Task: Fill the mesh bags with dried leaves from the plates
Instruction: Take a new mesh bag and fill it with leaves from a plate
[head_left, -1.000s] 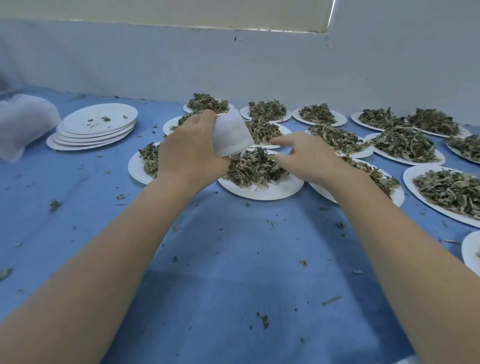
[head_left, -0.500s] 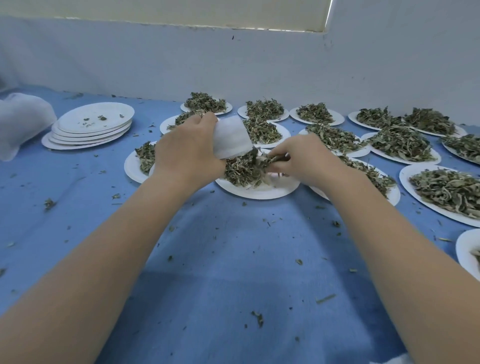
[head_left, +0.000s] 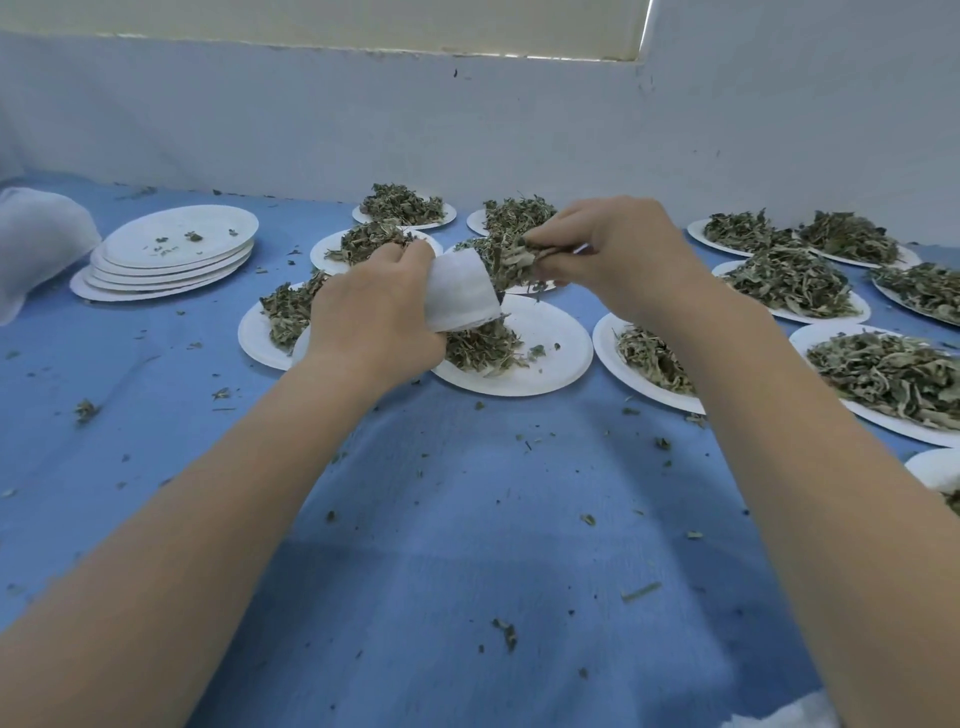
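At frame centre, the left hand (head_left: 376, 317) grips a white mesh bag (head_left: 460, 296), its mouth turned right. The right hand (head_left: 618, 254) pinches a clump of dried leaves (head_left: 511, 260) at that mouth, above a white plate (head_left: 550, 353) on the blue tabletop (head_left: 467, 519). Leaf-heaped plates fill the right; empty stacked plates (head_left: 166, 254) sit upper left. No writing shows anywhere.

Head view, single wide-angle, worn at head height.
Faces forward and down across blue cloth (head_left: 467, 545) toward white wall (head_left: 467, 130); forearms enter from bottom corners, left hand (head_left: 374, 306) and right hand (head_left: 618, 254) near frame centre; plates (head_left: 545, 332) mid-distance; edges bowed by lens. No second view.
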